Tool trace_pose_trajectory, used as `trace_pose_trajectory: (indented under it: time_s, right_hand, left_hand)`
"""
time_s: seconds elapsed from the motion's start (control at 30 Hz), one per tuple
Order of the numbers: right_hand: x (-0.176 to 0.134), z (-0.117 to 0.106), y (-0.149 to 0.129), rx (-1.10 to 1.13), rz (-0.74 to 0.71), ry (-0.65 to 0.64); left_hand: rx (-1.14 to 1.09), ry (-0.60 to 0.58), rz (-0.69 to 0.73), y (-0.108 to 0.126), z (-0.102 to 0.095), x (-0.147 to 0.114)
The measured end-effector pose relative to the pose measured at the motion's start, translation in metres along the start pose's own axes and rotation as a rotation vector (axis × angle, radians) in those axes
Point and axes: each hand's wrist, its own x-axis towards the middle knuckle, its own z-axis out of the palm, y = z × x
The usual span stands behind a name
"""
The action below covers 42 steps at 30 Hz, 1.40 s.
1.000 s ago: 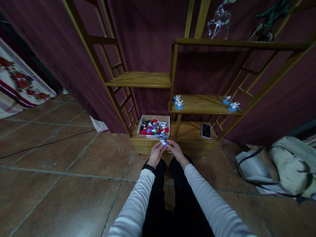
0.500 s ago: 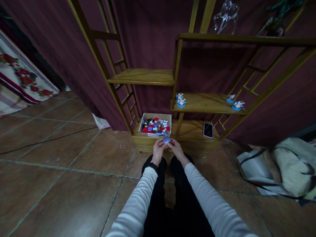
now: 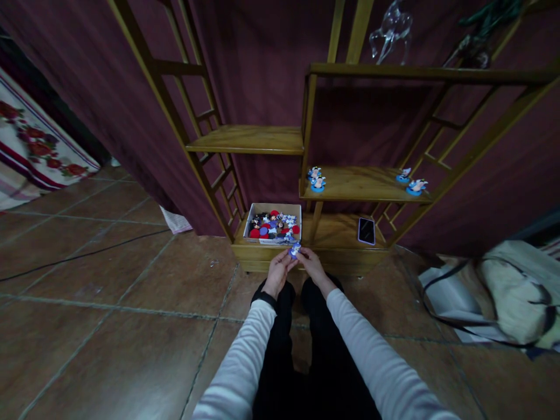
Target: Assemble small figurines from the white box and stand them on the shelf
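Between my two hands is a small figurine with a purple base and a white-and-purple body. My left hand pinches it from the left, a dark band at the wrist. From the right, the fingers of my right hand are closed on the same figurine. Just beyond my hands, a shallow cardboard box on the bottom shelf holds many loose figurines with red, purple and white parts. Pairs of blue-based figurines stand at the left and right of the middle shelf.
A wooden shelf unit stands in front of a dark red curtain. A phone or tablet lies on the lower right shelf. Above stands a clear glass horse. At right on the tiled floor sits a pale bag; a cable runs at left.
The figurine has turned in my fingers: its purple base faced me before, and now its white-and-purple body shows. My view has shifted slightly.
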Motion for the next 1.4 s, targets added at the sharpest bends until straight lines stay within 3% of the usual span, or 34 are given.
trace_pose_trajectory:
  time_s: [0.27, 0.53, 1.03, 1.4]
  right_hand:
    - [-0.004, -0.001, -0.007, 0.123, 0.069, -0.099]
    - [-0.008, -0.001, -0.014, 0.195, 0.045, -0.137]
    - [-0.011, 0.0, -0.021, 0.16, 0.087, -0.107]
    - [-0.009, 0.002, -0.018, 0.138, 0.036, -0.058]
  left_hand:
    - [-0.02, 0.021, 0.043, -0.001, -0.003, -0.001]
    - [-0.029, -0.014, 0.039, 0.001, -0.002, -0.001]
    - [-0.058, 0.016, -0.035, 0.002, -0.004, 0.001]
    - [-0.067, -0.005, -0.063, 0.002, -0.005, 0.002]
